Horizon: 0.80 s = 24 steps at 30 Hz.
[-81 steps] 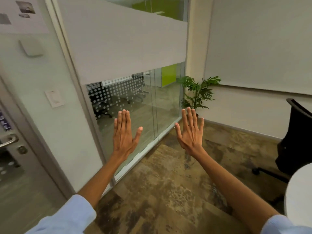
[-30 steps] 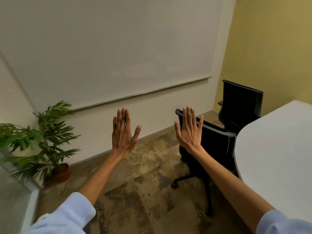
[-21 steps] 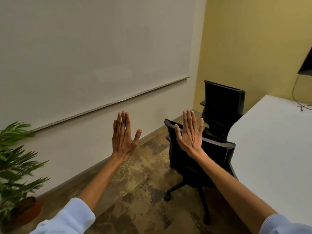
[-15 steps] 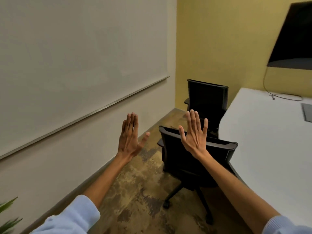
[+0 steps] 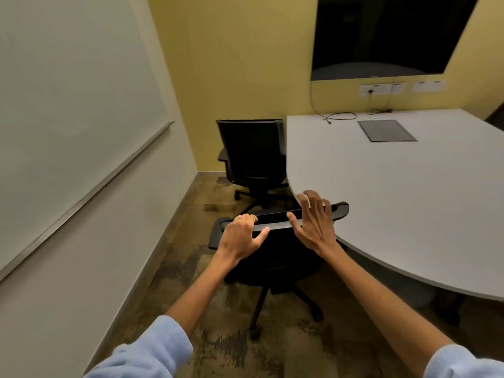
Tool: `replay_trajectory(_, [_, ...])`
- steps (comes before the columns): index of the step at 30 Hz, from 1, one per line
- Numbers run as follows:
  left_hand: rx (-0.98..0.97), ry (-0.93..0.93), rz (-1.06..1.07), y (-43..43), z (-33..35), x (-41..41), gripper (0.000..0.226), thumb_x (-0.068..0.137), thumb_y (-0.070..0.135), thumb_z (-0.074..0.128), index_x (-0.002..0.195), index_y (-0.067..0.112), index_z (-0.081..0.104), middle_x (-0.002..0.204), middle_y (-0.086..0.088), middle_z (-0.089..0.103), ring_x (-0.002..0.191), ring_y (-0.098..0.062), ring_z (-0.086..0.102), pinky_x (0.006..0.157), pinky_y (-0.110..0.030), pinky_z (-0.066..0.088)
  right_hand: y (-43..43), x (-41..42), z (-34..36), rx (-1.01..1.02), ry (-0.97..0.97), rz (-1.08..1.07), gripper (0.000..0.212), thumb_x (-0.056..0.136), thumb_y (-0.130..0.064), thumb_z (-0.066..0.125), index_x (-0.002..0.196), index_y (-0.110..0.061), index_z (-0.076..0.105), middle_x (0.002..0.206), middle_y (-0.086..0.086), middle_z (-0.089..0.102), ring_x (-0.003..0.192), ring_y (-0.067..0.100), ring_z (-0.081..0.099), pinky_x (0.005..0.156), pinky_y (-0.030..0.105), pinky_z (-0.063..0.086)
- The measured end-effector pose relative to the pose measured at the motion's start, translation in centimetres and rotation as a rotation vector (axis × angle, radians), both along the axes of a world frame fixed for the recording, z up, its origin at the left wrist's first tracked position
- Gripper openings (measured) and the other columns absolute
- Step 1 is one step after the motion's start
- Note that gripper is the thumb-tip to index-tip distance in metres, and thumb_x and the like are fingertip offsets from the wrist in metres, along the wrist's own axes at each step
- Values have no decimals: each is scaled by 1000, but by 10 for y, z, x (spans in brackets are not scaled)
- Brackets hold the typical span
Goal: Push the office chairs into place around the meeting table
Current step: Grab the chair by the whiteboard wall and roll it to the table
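Black mesh near chair is standing at the table's curved left edge, its top rail running left to right directly under both hands. Left hand is curling loosely over the rail's left end, whether gripping cannot be told; right hand is hovering open above it, nearer the table. Two chairs are showing: this one, and a far chair beside the table's far-left corner.

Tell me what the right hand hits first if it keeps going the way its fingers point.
Likely the near chair's top rail: the right hand hovers open at it, fingers aimed forward. Beyond lies the table edge. Depth is unclear.
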<state>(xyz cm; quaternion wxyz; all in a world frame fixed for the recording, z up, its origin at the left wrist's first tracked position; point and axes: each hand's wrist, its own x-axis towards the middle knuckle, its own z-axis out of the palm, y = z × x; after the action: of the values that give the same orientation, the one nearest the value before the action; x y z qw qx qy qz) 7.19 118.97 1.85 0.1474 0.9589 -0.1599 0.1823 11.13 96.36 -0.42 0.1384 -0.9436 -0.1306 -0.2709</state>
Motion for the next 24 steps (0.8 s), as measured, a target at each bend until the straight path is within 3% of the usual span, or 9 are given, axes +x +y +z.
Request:
replay_trajectory(6, [175, 227, -18, 7, -32, 53, 58, 81, 62, 52, 102, 9, 61, 82, -7, 69, 77, -25, 67, 65, -39, 55, 2, 31, -30, -66, 121, -21, 31, 95, -49, 38, 88, -21, 48, 89, -3, 50, 81, 16, 45, 80, 34, 37])
replay_trajectory(9, [313, 272, -61, 21, -41, 76, 47, 80, 56, 55, 88, 10, 60, 79, -9, 67, 74, -29, 65, 61, -37, 50, 8, 42, -41, -40, 198, -51, 54, 97, -47, 34, 54, -16, 44, 50, -5, 44, 47, 13, 40, 63, 35, 38])
replay_trajectory(11, [400, 291, -95, 29, -43, 89, 33, 76, 43, 56, 78, 11, 61, 72, -7, 64, 69, -30, 64, 56, -32, 42, 12, 50, -42, -46, 245, -82, 61, 94, -44, 35, 41, -13, 39, 36, -4, 35, 34, 14, 32, 49, 32, 36])
replay_trajectory(14, [421, 316, -168, 34, -46, 100, 20, 67, 30, 54, 61, 13, 47, 60, -5, 54, 61, -30, 59, 53, -30, 33, 15, 55, -37, -100, 290, -117, 55, 88, -40, 36, 39, -16, 29, 35, -4, 26, 32, 14, 22, 42, 27, 21])
replay_trajectory(17, [372, 299, -242, 41, -46, 111, 24, 62, 29, 49, 53, 16, 30, 52, -4, 46, 56, -32, 56, 51, -30, 30, 22, 60, -35, -113, 326, -144, 50, 85, -38, 37, 41, -18, 25, 36, -4, 23, 33, 13, 18, 42, 26, 16])
replay_trajectory(24, [411, 229, -345, 87, -53, 138, 18, 64, 30, 51, 59, 14, 46, 61, -12, 61, 57, -32, 57, 51, -30, 32, 69, 55, -34, -144, 349, -226, 50, 84, -35, 37, 39, -16, 24, 33, -2, 23, 31, 13, 19, 42, 25, 12])
